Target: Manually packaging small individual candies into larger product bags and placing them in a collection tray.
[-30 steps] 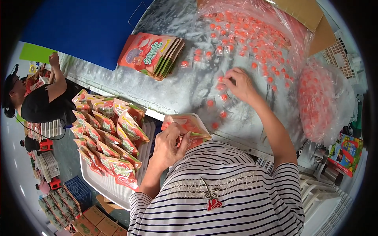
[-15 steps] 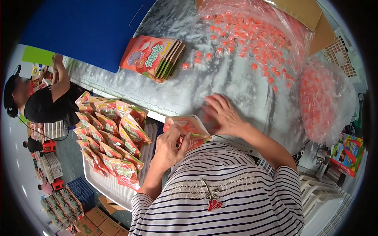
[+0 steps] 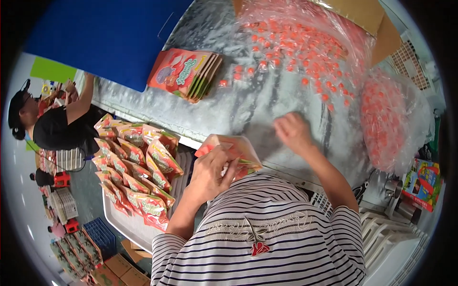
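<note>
My left hand point(image 3: 209, 172) holds an open red snack pouch point(image 3: 236, 148) upright close to my chest, at the table's near edge. My right hand point(image 3: 292, 131) hovers just right of the pouch over the silvery table cover point(image 3: 238, 107); it is blurred, so I cannot make out whether anything is in it. Small red wrapped candies point(image 3: 296, 47) lie scattered on clear plastic beyond that hand. A flat stack of empty red pouches point(image 3: 186, 74) lies at the far left of the table.
A white tray point(image 3: 129, 224) at my lower left holds several filled pouches point(image 3: 138, 162) standing in rows. A clear bag of red candies point(image 3: 386, 119) bulges at the right. A blue board point(image 3: 109, 38) and a cardboard box point(image 3: 369, 19) stand behind. Another person point(image 3: 62, 128) works at far left.
My right hand drew back from the scattered candies to the pouch mouth, then moved off to the right again. My left hand kept the pouch in place.
</note>
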A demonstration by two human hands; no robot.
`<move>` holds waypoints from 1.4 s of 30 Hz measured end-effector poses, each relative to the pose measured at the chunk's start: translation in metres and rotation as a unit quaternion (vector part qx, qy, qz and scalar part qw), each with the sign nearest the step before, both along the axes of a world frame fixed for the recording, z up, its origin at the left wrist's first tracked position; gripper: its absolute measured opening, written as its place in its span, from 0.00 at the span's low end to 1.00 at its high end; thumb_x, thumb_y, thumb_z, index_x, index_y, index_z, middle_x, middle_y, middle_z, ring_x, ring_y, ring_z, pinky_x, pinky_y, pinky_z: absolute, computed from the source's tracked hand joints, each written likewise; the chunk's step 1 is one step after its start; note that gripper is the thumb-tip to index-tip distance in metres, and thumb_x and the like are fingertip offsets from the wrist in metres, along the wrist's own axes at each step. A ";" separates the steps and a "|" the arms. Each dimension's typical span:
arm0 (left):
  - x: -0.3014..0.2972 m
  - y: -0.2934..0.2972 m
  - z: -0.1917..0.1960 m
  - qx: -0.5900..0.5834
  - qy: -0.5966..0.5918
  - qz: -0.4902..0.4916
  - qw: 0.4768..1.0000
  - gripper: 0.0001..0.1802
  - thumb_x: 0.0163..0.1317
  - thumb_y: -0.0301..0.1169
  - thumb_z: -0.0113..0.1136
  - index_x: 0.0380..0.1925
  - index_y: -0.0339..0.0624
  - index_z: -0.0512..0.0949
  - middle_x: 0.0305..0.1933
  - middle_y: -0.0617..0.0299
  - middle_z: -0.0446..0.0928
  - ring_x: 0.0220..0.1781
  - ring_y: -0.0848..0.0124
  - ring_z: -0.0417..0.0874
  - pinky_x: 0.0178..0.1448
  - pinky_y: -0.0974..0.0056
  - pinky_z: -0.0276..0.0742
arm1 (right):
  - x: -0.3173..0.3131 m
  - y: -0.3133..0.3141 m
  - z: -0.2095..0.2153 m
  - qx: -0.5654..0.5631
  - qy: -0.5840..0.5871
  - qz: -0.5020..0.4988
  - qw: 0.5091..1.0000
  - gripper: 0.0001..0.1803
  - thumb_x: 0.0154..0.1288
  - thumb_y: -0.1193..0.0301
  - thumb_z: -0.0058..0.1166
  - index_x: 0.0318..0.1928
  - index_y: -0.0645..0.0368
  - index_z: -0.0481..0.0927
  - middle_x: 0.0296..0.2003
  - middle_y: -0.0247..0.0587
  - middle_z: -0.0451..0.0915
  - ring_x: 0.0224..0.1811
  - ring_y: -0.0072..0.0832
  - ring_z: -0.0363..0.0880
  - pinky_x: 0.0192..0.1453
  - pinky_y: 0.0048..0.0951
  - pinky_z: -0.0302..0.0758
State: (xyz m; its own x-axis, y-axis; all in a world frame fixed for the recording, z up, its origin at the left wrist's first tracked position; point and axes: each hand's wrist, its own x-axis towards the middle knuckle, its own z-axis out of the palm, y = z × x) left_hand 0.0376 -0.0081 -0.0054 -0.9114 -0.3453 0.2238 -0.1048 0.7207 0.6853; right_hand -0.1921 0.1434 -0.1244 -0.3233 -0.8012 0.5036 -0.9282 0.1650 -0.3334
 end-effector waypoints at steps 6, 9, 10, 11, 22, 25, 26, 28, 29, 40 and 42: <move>-0.027 0.007 0.003 -0.048 0.006 -0.059 0.997 0.08 0.55 0.25 0.63 0.32 0.36 0.73 0.37 0.49 0.76 0.33 0.54 0.80 0.34 0.57 0.77 | 0.018 -0.006 0.094 -0.012 -0.604 0.012 0.797 0.13 0.64 0.65 0.58 0.35 0.65 0.80 0.23 0.42 0.79 0.24 0.20 0.74 0.31 0.24 0.72; -0.033 0.008 0.005 -0.060 0.044 -0.077 0.994 0.08 0.52 0.21 0.64 0.33 0.37 0.75 0.32 0.53 0.75 0.28 0.58 0.79 0.31 0.59 0.75 | 0.028 -0.010 0.126 0.153 -0.463 0.097 0.867 0.17 0.64 0.63 0.58 0.38 0.69 0.78 0.25 0.45 0.80 0.26 0.23 0.77 0.34 0.27 0.75; -0.034 0.010 0.005 -0.062 0.037 -0.088 0.993 0.08 0.53 0.23 0.63 0.32 0.36 0.74 0.31 0.53 0.73 0.29 0.56 0.78 0.31 0.58 0.75 | 0.029 -0.011 0.131 0.152 -0.462 0.095 0.868 0.17 0.64 0.63 0.58 0.38 0.69 0.78 0.25 0.45 0.80 0.26 0.23 0.77 0.34 0.27 0.75; -0.036 0.010 0.005 -0.064 0.030 -0.098 0.993 0.08 0.55 0.24 0.62 0.32 0.36 0.72 0.30 0.52 0.71 0.29 0.53 0.78 0.32 0.56 0.75 | 0.030 -0.012 0.134 0.152 -0.440 0.069 0.882 0.15 0.65 0.66 0.57 0.41 0.69 0.77 0.27 0.41 0.80 0.29 0.20 0.77 0.34 0.26 0.75; -0.055 0.019 0.017 0.015 0.112 -0.103 0.988 0.08 0.54 0.19 0.60 0.33 0.33 0.72 0.32 0.52 0.71 0.29 0.53 0.77 0.33 0.56 0.75 | 0.044 -0.044 0.140 -0.023 -0.426 0.018 0.904 0.13 0.76 0.66 0.39 0.44 0.64 0.71 0.32 0.45 0.77 0.34 0.32 0.76 0.41 0.32 0.73; -0.052 0.016 0.015 0.030 0.078 -0.081 0.993 0.08 0.55 0.19 0.60 0.33 0.33 0.72 0.32 0.51 0.71 0.30 0.54 0.77 0.33 0.55 0.75 | 0.035 -0.029 0.147 0.048 -0.425 0.044 0.903 0.14 0.75 0.67 0.39 0.49 0.65 0.70 0.37 0.48 0.78 0.39 0.35 0.78 0.45 0.33 0.73; -0.052 0.017 0.016 0.032 0.087 -0.074 0.993 0.08 0.55 0.19 0.60 0.33 0.33 0.72 0.32 0.52 0.71 0.30 0.54 0.77 0.32 0.55 0.75 | 0.029 -0.022 0.153 0.083 -0.426 0.087 0.897 0.15 0.75 0.67 0.39 0.51 0.65 0.70 0.40 0.50 0.78 0.42 0.37 0.78 0.47 0.33 0.73; -0.051 0.018 0.015 0.035 0.098 -0.065 0.992 0.08 0.55 0.19 0.60 0.33 0.33 0.72 0.31 0.52 0.71 0.30 0.55 0.77 0.31 0.55 0.74 | 0.027 -0.017 0.165 0.119 -0.425 0.130 0.888 0.16 0.74 0.66 0.40 0.53 0.65 0.70 0.43 0.53 0.78 0.46 0.39 0.78 0.50 0.33 0.73; -0.052 0.019 0.013 0.026 0.127 -0.081 0.988 0.08 0.54 0.19 0.61 0.33 0.33 0.72 0.32 0.52 0.71 0.30 0.55 0.77 0.30 0.56 0.74 | 0.028 -0.016 0.171 0.185 -0.374 0.162 0.894 0.17 0.74 0.66 0.41 0.55 0.66 0.70 0.45 0.54 0.77 0.48 0.41 0.78 0.52 0.33 0.73; -0.047 0.025 0.024 0.090 0.219 -0.024 0.971 0.10 0.56 0.15 0.62 0.38 0.32 0.75 0.35 0.51 0.78 0.36 0.60 0.81 0.40 0.64 0.77 | 0.033 -0.006 0.190 0.104 -0.115 0.189 0.970 0.18 0.54 0.71 0.63 0.45 0.64 0.77 0.44 0.46 0.79 0.50 0.37 0.78 0.69 0.54 0.59; -0.044 0.032 0.018 0.077 0.197 -0.055 0.976 0.11 0.55 0.14 0.61 0.39 0.32 0.76 0.36 0.51 0.79 0.38 0.61 0.82 0.42 0.63 0.78 | 0.037 -0.001 0.179 0.192 0.008 0.216 0.957 0.12 0.51 0.76 0.60 0.37 0.65 0.78 0.40 0.45 0.78 0.50 0.40 0.76 0.69 0.53 0.60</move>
State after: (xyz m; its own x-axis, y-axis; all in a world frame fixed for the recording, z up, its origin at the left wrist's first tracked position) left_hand -0.0064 0.0239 0.0130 -0.7982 -0.3071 0.5182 0.2615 0.5983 0.7574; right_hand -0.1551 0.1428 0.0541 0.0851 -0.9855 0.1471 -0.9422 -0.1276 -0.3097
